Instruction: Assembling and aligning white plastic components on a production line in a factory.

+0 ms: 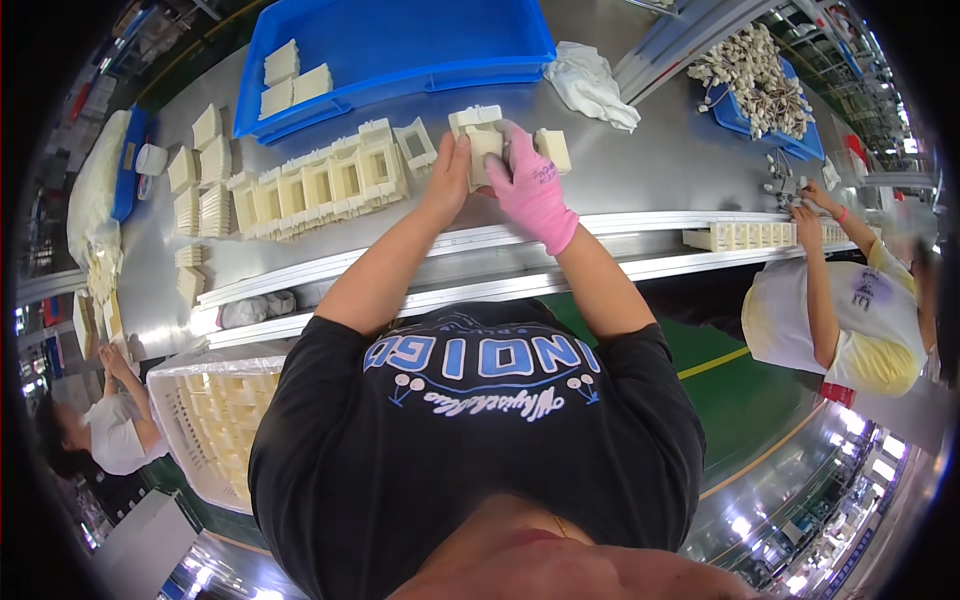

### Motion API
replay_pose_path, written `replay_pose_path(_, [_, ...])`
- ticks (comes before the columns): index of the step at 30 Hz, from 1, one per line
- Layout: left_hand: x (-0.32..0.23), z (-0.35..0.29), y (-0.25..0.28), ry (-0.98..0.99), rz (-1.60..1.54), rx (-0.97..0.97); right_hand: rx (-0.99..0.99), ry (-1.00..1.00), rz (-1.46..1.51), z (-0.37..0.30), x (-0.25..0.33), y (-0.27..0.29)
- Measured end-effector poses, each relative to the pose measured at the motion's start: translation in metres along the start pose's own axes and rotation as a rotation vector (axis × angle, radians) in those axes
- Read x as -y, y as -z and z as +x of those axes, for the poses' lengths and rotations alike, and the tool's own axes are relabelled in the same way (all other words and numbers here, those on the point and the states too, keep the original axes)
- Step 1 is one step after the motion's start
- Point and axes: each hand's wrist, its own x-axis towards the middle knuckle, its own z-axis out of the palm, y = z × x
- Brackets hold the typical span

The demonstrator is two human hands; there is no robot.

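Note:
Above the metal table, my bare left hand (449, 181) grips the left side of a cream plastic housing (484, 145). My right hand (532, 190), in a pink glove, is closed on the right side of the same piece, its fingers partly hiding it. Just right of the glove is another cream plastic block (553, 151). To the left of my hands, an open cream frame (414, 144) lies at the end of a row of cream box-shaped housings (318, 185). Farther left are several stacks of thin cream plastic panels (214, 158).
A blue tray (400, 76) with a few cream pieces stands at the back, beside a white cloth (590, 85). A blue bin (733, 118) of wired connectors is at right. Metal rails (450, 243) run along the near edge. Co-workers sit on both sides; a lined basket (178, 420) holds cream parts.

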Motion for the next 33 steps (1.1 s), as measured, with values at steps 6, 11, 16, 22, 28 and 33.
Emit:
replay_pose_path(6, [-0.029,-0.014,0.004,-0.004,0.149,0.22,-0.075,0.068,0.026,-0.006,0.001,-0.002])
replay_pose_path(11, [-0.02,-0.007,0.005,0.025,0.015,0.259,-0.093,0.081,0.051,-0.005,0.006,0.002])
replay_pose_path(16, [-0.005,0.001,0.007,0.143,-0.207,0.346,0.251,-0.126,0.322,0.001,0.014,0.017])
replay_pose_path(22, [-0.016,-0.007,-0.004,0.292,-0.192,0.459,0.032,-0.162,0.44,0.008,-0.004,0.043])
replay_pose_path(28, [-0.048,-0.011,-0.002,0.574,-0.095,1.124,0.367,-0.155,0.609,-0.006,0.0,0.072])
replay_pose_path(33, [-0.025,0.047,0.018,-0.426,0.792,0.803,0.521,-0.458,-0.036,-0.034,-0.01,0.124])
